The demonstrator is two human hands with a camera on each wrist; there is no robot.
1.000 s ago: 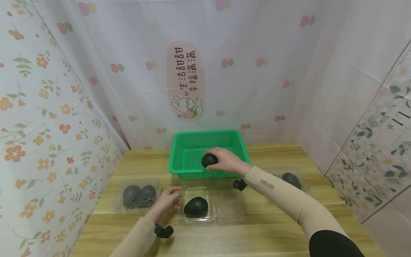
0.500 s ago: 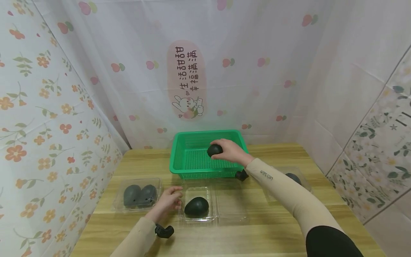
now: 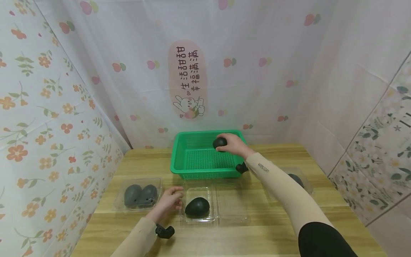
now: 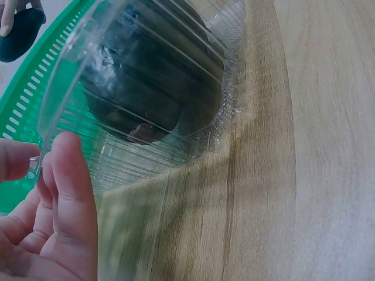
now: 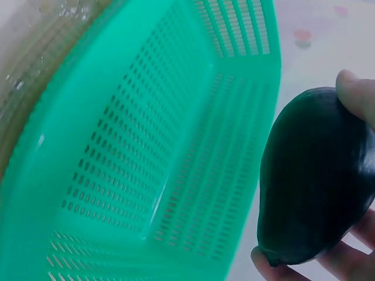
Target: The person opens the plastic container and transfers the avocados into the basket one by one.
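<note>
My right hand [image 3: 236,145] grips a dark green avocado [image 3: 219,143] above the right part of a green plastic basket [image 3: 208,171]. In the right wrist view the avocado [image 5: 313,175] is held by its ends, a small stem mark at the lower one. Below the basket lies an opened clear plastic clamshell box [image 3: 197,190] with one avocado [image 3: 197,207] in its left half. My left hand [image 3: 167,203] is at that box's left side; the left wrist view shows thumb and finger pinching the rim of the clear wall [image 4: 64,88].
A closed clear box [image 3: 117,203] with two avocados [image 3: 132,195] stands at the left. Another clear box [image 3: 306,182] with a dark avocado [image 3: 296,179] is at the right, partly behind the right sleeve [image 3: 282,189]. Patterned curtains [image 3: 135,82] surround the wooden table [image 3: 250,235].
My right hand has moved back and to the right with the avocado, from over the basket's front rim to over its right rear. The left hand has stayed at the box.
</note>
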